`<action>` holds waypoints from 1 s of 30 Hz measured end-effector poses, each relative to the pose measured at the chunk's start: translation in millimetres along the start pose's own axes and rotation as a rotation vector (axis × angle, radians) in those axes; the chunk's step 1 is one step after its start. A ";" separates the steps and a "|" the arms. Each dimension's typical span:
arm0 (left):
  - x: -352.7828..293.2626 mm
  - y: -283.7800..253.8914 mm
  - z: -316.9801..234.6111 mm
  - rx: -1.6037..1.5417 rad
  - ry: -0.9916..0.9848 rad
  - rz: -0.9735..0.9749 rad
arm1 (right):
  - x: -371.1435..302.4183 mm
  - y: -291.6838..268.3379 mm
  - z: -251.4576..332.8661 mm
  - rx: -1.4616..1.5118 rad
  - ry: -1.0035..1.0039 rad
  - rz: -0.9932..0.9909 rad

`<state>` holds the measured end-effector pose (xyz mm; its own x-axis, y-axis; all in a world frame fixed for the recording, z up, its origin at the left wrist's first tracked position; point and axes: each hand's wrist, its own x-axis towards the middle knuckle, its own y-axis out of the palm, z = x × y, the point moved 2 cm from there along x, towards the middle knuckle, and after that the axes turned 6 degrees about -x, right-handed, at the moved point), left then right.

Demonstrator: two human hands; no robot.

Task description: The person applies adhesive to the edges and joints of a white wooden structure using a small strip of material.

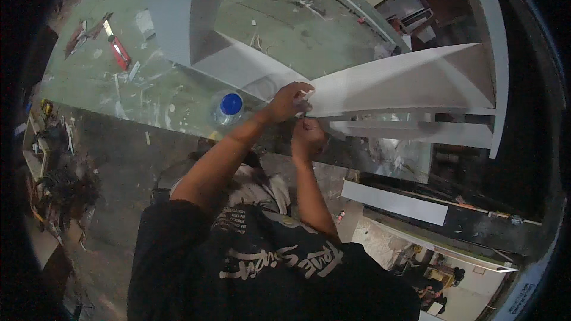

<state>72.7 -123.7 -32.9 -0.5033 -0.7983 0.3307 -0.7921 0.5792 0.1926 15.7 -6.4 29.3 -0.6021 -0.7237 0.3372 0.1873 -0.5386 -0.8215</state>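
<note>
My left hand (288, 103) is closed at the near corner of a white panel frame (380, 88), its fingertips against a small pale piece that I cannot make out. Just below it, my right hand (308, 137) is also closed, fingers pinched together; whatever it holds is hidden. Both hands almost meet at the panel's edge. A clear bottle with a blue cap (231, 104) stands on the table, left of my left wrist.
The green, paint-stained table (178, 98) carries a red utility knife (117, 47) and scraps at left. A tall white panel (172, 5) rises at the back. A loose white strip (394, 202) lies at lower right. Debris (62, 184) litters the floor at left.
</note>
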 end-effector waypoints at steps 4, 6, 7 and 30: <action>-2.7 2.9 -9.6 0.074 -0.043 0.043 | -2.9 7.8 -17.9 0.013 0.046 0.054; -3.7 0.4 -13.6 0.095 -0.027 0.047 | -3.9 8.7 -19.5 -0.013 0.067 0.086; -4.6 -1.9 -15.9 0.094 -0.023 0.043 | -3.2 8.4 -13.6 -0.034 0.075 0.093; -2.5 -0.2 -27.9 -0.007 -0.081 0.087 | -22.8 -80.7 -23.1 0.213 0.031 -0.029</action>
<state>83.8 -117.2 -8.0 -0.5965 -0.7556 0.2707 -0.7420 0.6477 0.1730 -3.6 63.5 77.3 -0.6328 -0.6947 0.3418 0.3272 -0.6401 -0.6952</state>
